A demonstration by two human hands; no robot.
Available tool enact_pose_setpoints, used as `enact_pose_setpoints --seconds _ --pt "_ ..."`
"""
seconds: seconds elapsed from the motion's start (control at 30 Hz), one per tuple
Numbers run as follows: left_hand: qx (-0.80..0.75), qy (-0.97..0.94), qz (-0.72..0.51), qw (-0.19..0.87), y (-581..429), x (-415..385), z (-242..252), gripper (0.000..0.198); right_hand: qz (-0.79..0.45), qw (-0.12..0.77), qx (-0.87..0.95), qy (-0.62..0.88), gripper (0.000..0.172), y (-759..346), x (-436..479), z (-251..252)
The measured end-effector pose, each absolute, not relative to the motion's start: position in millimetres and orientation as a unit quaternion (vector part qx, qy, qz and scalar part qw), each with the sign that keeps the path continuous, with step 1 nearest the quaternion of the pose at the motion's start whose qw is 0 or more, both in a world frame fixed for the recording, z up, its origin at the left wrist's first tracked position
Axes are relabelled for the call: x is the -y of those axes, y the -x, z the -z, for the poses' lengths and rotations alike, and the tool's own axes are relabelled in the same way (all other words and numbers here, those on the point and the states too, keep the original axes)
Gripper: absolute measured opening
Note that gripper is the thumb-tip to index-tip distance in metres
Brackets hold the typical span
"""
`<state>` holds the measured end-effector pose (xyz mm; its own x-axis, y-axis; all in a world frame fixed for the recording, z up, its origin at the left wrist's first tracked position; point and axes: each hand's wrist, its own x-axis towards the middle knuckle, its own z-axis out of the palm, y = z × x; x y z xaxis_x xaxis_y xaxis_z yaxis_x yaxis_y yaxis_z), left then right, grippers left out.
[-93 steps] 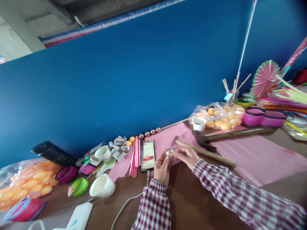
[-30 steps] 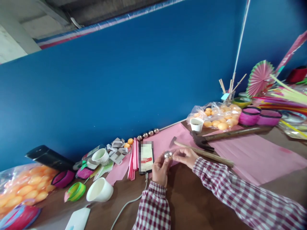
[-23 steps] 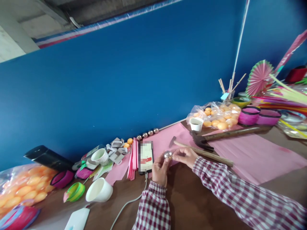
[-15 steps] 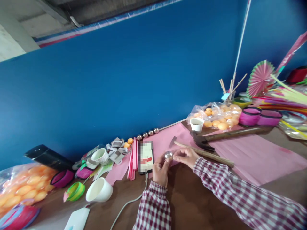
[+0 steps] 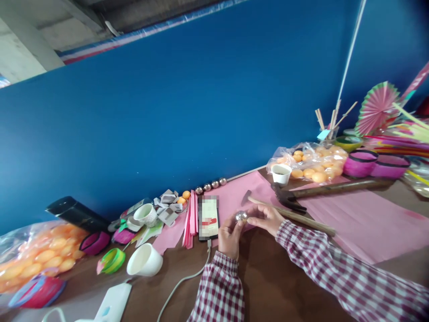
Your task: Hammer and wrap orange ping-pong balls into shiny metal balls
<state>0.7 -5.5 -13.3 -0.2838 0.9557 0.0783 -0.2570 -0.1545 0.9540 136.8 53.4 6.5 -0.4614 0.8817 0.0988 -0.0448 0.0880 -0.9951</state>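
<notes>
A shiny silver metal ball (image 5: 241,216) sits between my two hands, above the brown table. My left hand (image 5: 229,237) grips it from the left with thumb and fingers. From the right, the fingertips of my right hand (image 5: 268,218) pinch at its side. Just behind my hands lies a hammer with a thin wooden handle (image 5: 298,218), on pink paper (image 5: 231,202). A phone (image 5: 208,219) with a lit screen lies left of my hands. Along the wall stands a row of several similar silver balls (image 5: 215,184).
A larger hammer (image 5: 338,188) lies on the right, near a white cup (image 5: 280,174) and a bag of orange balls (image 5: 315,163). To the left are a white cup on its side (image 5: 145,260), a white power bank (image 5: 114,302) and a cable (image 5: 182,279). A blue wall (image 5: 167,112) closes off the back.
The whole view has shifted, so things appear slightly farther right. Both hands stay at the silver ball, with little change in their grip.
</notes>
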Motion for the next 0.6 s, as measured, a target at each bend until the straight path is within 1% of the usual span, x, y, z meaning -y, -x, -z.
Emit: enact_pose_setpoints --seconds 0.1,0.17,0.27,0.47,0.6 --pt "-0.465 -0.380 -0.659 0.453 -1.2 5.9 12.2 0.042 -0.614 0.392 0.610 0.313 0.034 -136.0 -52.7 -7.7" --pt "-0.463 -0.378 -0.659 0.456 -1.3 6.2 11.6 0.043 -0.611 0.388 0.613 0.318 0.035 -135.7 -52.5 -8.7" --pt "-0.451 -0.377 -0.659 0.469 -1.0 6.3 11.0 0.043 -0.595 0.385 0.622 0.331 0.036 -135.9 -52.4 -10.0" --pt "-0.443 -0.361 -0.658 0.490 -2.3 7.4 8.3 0.041 -0.609 0.380 0.618 0.321 0.034 -136.6 -50.6 -12.7" --pt "-0.443 -0.358 -0.659 0.491 -2.8 8.0 8.7 0.040 -0.587 0.381 0.629 0.338 0.033 -135.9 -49.7 -14.1"
